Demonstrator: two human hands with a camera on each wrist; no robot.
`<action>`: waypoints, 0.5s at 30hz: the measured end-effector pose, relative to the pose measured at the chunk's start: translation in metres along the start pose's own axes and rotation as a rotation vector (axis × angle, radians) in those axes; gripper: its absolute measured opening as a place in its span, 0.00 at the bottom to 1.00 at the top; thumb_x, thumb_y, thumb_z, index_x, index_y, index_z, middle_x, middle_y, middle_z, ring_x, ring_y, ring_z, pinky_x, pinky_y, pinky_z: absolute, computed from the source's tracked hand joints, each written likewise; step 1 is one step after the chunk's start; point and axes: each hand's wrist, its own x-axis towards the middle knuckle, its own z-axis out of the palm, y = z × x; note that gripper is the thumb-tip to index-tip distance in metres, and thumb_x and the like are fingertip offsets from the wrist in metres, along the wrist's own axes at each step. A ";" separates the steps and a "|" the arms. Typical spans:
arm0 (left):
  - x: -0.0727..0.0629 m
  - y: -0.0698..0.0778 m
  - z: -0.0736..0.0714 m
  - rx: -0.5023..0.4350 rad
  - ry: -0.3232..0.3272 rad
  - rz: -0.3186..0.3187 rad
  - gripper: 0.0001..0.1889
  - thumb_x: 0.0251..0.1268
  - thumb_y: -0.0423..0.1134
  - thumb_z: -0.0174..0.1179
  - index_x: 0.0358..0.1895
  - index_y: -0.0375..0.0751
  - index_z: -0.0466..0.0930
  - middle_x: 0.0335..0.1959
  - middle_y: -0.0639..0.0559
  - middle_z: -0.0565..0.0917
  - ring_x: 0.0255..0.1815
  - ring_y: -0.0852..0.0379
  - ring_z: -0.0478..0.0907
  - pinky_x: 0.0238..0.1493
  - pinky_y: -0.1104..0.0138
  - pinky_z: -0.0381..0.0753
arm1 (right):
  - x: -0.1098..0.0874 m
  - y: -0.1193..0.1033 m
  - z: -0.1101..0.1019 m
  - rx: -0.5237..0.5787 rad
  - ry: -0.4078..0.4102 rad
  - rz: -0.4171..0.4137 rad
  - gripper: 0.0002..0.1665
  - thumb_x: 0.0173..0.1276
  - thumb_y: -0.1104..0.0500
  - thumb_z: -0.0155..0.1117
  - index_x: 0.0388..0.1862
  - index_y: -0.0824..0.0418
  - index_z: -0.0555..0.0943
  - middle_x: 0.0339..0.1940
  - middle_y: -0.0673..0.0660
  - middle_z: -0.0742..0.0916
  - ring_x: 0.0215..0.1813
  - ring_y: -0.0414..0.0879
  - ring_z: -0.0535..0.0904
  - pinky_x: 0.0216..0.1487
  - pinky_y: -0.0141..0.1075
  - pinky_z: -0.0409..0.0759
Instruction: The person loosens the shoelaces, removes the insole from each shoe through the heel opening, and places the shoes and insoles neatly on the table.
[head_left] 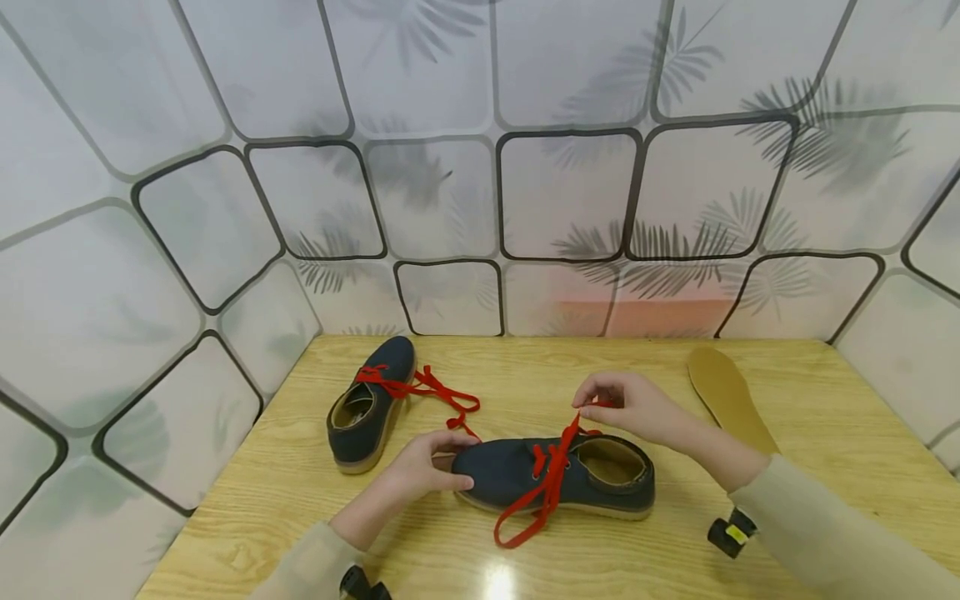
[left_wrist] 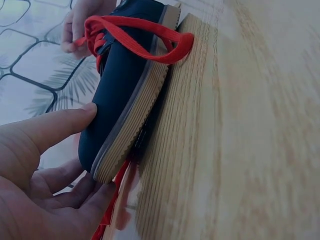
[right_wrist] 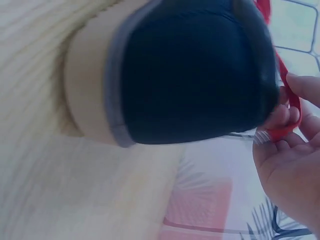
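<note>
Thumb and curled fingertips of a right hand (head_left: 633, 408) pinch a red lace (head_left: 555, 471) just above the opening of a navy shoe (head_left: 498, 467) on a wood-grain table (head_left: 637, 562). Its fingers are drawn in close on the lace, a length of which loops about them in the right wrist view. At the other end, a left hand (head_left: 420, 468) grips the toe, its thumb (left_wrist: 70, 122) pressed on the upper and its fingers bent round the front and far side, parted only by the thickness of the shoe.

The shoe lies in front of the person, between the hands, toe to the left and heel to the right, its ridged tan sole (left_wrist: 135, 127) downward; whether the toe sits fully on the table is hard to tell. A loop of the lace spills over the near side.

Beyond the left hand stands a second navy shoe (head_left: 358, 443), toe pointing away, its own red lace (head_left: 427, 385) trailing rightward behind the first shoe's toe. At right, a tan insole (head_left: 723, 383) lies toward the back of the table, partly hidden by the right forearm. Pale sleeves (head_left: 825, 525) cover both arms, and a small black camera (head_left: 727, 537) shows at the right wrist. A white backdrop (head_left: 442, 200) patterned with dark outlines and fern leaves rises behind.
</note>
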 end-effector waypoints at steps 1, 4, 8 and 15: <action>0.000 0.000 0.000 0.002 0.000 0.000 0.31 0.64 0.27 0.74 0.71 0.32 0.77 0.70 0.33 0.79 0.72 0.33 0.77 0.66 0.54 0.88 | 0.001 -0.002 -0.002 -0.007 0.001 0.005 0.03 0.76 0.65 0.69 0.45 0.60 0.88 0.42 0.57 0.89 0.36 0.40 0.81 0.38 0.31 0.84; 0.000 0.000 0.000 0.005 -0.002 0.004 0.31 0.64 0.28 0.74 0.71 0.32 0.77 0.70 0.33 0.79 0.73 0.33 0.77 0.66 0.54 0.88 | 0.002 -0.006 -0.005 -0.032 -0.002 0.007 0.04 0.76 0.64 0.70 0.45 0.59 0.88 0.40 0.55 0.89 0.33 0.38 0.76 0.34 0.30 0.79; 0.000 0.000 -0.001 0.009 -0.003 0.009 0.30 0.64 0.27 0.74 0.70 0.32 0.78 0.70 0.33 0.79 0.72 0.33 0.77 0.66 0.54 0.88 | 0.005 -0.006 -0.006 -0.045 -0.049 -0.020 0.03 0.75 0.62 0.71 0.44 0.57 0.89 0.38 0.53 0.90 0.30 0.37 0.74 0.31 0.30 0.76; -0.001 0.001 0.000 0.001 0.012 0.002 0.30 0.63 0.26 0.74 0.70 0.32 0.79 0.70 0.33 0.79 0.72 0.32 0.77 0.66 0.54 0.88 | 0.005 -0.003 0.005 -0.026 -0.205 -0.053 0.01 0.72 0.60 0.74 0.40 0.56 0.90 0.34 0.52 0.92 0.33 0.37 0.82 0.34 0.30 0.82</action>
